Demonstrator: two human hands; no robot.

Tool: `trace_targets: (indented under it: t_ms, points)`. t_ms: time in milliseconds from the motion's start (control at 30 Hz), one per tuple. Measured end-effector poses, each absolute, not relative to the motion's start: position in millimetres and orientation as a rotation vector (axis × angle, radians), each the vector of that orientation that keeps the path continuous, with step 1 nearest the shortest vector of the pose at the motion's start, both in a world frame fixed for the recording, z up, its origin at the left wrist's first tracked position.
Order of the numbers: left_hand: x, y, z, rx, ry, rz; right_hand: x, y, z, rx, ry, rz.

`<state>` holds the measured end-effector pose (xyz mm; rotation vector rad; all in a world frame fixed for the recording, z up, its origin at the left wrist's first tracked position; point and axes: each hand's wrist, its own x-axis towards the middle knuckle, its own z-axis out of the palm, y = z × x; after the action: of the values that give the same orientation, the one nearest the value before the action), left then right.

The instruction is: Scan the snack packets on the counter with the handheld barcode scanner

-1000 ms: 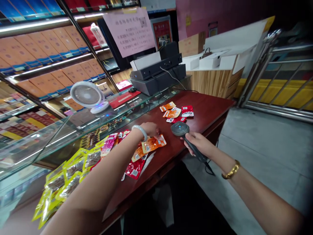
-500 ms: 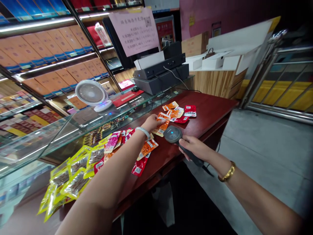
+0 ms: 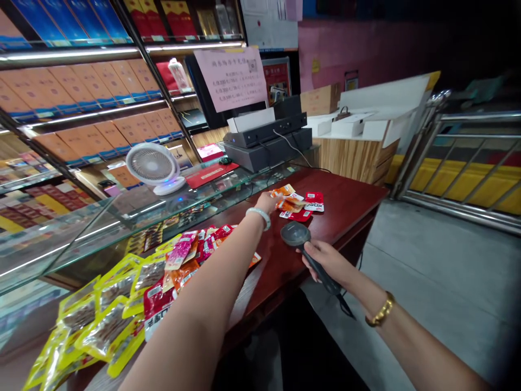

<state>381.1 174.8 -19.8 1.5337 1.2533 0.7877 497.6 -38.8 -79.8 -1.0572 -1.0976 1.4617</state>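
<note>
From afar I see yellow plastic packets [image 3: 106,328] beside red-and-pink packets [image 3: 182,248] on the reddish wooden desk [image 3: 345,191]. My left hand [image 3: 267,203] is at a small orange-and-red packet pile [image 3: 314,202]; whether its fingers grip, I cannot tell. My right hand [image 3: 330,262] grips a dark-grey handheld scanner [image 3: 296,234].

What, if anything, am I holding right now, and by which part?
Your right hand holds the dark scanner by its handle. Your left hand is at the orange packets; whether it grips one cannot be told.
</note>
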Motion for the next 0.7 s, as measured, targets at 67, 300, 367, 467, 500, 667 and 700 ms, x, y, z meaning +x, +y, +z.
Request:
trace_targets:
  t_ms: [67, 300, 367, 467, 500, 667, 700]
  points:
    - [362.5, 174.9, -12.8, 1.724, 1.341, 0.755, 501.0, -40.3, -79.4, -1.067, -1.103, 1.456]
    - [248.9, 152.6, 12.3, 2.482, 1.745, -0.263, 493.1, -32.3, -76.1, -1.009, -1.144, 1.546]
    - [229.4, 142.4, 10.7, 2.482, 1.851, -0.369, 482.9, -27.2, -73.5, -0.969, -1.162, 1.576]
    - [218.9, 130.1, 2.0, 2.520, 1.873, -0.367, 465.8, -20.1, -69.1, -0.938, -1.185, 1.589]
    - [218.7, 127.1, -1.0, 2.534, 1.866, -0.331, 460.4, -18.1, -68.1, -0.930, -1.185, 1.589]
    - [217.5, 112.2, -6.0, 2.571, 1.890, -0.224, 442.3, -10.3, -70.9, -0.894, -1.108, 1.574]
    - [215.3, 108.4, -5.1, 2.565, 1.893, -0.225, 440.6, -9.4, -72.6, -0.894, -1.086, 1.567]
